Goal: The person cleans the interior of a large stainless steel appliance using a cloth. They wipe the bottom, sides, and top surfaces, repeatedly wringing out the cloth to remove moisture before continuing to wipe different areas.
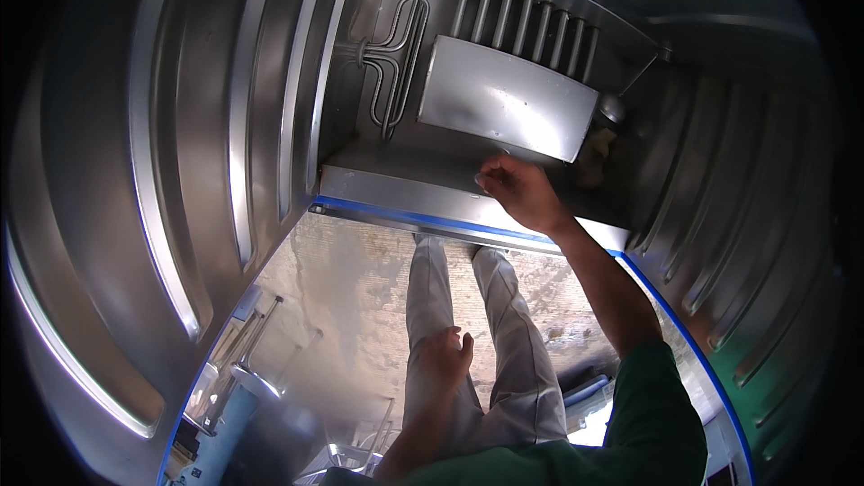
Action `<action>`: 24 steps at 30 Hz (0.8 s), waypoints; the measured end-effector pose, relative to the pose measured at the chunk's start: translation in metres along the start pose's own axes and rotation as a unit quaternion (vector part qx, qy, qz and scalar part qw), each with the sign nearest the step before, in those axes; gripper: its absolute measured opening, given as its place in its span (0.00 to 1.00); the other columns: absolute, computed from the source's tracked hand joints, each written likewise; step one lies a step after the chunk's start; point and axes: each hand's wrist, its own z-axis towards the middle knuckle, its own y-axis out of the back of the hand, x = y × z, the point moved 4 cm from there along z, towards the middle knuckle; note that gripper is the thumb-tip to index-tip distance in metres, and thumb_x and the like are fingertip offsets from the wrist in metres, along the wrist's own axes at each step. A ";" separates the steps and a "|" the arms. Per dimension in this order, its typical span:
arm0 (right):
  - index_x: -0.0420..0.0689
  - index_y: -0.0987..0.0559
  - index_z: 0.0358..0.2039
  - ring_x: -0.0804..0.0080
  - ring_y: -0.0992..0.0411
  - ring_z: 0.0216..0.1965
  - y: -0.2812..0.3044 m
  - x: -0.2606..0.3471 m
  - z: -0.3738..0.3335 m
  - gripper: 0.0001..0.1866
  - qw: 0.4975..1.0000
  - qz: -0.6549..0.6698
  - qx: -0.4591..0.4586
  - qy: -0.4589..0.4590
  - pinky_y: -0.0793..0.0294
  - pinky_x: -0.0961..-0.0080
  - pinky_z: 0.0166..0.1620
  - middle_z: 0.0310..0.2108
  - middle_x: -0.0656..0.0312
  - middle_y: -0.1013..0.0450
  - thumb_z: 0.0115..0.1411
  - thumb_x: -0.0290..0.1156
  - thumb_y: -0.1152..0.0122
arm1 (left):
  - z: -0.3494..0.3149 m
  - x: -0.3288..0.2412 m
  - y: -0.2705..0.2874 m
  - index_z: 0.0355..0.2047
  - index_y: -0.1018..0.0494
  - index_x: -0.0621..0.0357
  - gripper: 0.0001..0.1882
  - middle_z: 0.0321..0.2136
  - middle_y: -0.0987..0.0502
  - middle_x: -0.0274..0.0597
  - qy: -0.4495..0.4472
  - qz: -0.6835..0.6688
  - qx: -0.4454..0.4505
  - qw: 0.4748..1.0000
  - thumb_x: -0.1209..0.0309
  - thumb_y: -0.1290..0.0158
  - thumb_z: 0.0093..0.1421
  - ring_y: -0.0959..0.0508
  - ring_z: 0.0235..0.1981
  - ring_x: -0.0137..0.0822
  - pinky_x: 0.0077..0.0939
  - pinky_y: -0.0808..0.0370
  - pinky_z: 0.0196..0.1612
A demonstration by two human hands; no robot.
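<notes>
Fingers of the right hand (520, 187) are bent closely together, the gap between them narrow; a small shiny spot shows at the tips, but I cannot tell if it is a held object. The left hand (443, 355) rests low on the left leg (427, 301) with its thumb apart; if anything is inside, I cannot tell.

Largest are the steel walls, one at left (99, 126) and one at right (711, 189), both with long raised ribs. Between them is a steel compartment (396, 151), and in front of it the worn floor (567, 306), where the person's legs are.

Next in size comes a metal box (508, 99), in the middle of the compartment. Its long axis runs from left to right, almost parallel with the front edge, its right end turned a little toward the person. From the right hand it lies directly beyond, slightly to the left; this hand is near the box's front side, above the front ledge, so it is clearly the nearer one.

Toward the rear edge stands a row of tubes (524, 25). Near the left wall is a bent tube (410, 56). Beside the box's right end are a yellowish piece (594, 157) and, smallest, a rounded metal piece (612, 108).
</notes>
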 end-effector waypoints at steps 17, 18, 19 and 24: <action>0.37 0.24 0.50 0.79 0.24 0.29 -0.059 -0.002 -0.110 0.10 0.970 0.221 0.046 -0.092 0.22 0.79 0.35 0.35 0.61 0.22 0.70 0.20 0.40 | -0.034 0.025 -0.022 0.41 0.18 0.52 0.15 0.33 0.17 0.40 0.004 -0.034 -0.040 0.999 0.56 0.40 0.62 0.18 0.40 0.46 0.45 0.23 0.47; 0.37 0.24 0.50 0.78 0.23 0.29 -0.061 -0.003 -0.115 0.10 0.960 0.257 0.054 -0.100 0.22 0.78 0.35 0.35 0.61 0.22 0.70 0.20 0.41 | -0.039 0.027 -0.024 0.41 0.18 0.52 0.15 0.34 0.17 0.40 0.021 -0.041 -0.027 0.999 0.57 0.40 0.62 0.18 0.40 0.46 0.45 0.23 0.47; 0.37 0.24 0.51 0.77 0.23 0.30 -0.063 -0.002 -0.120 0.10 0.947 0.295 0.065 -0.106 0.21 0.78 0.35 0.35 0.61 0.22 0.70 0.19 0.41 | -0.044 0.025 -0.024 0.41 0.18 0.53 0.15 0.35 0.16 0.40 0.000 -0.033 -0.046 0.998 0.57 0.40 0.62 0.18 0.40 0.47 0.45 0.23 0.48; 0.38 0.24 0.51 0.74 0.21 0.31 -0.065 0.006 -0.145 0.10 0.936 0.331 0.083 -0.080 0.21 0.75 0.37 0.35 0.61 0.22 0.71 0.19 0.43 | -0.063 0.034 -0.015 0.42 0.18 0.56 0.14 0.36 0.16 0.42 -0.018 -0.038 -0.088 0.995 0.60 0.41 0.63 0.18 0.41 0.48 0.44 0.22 0.48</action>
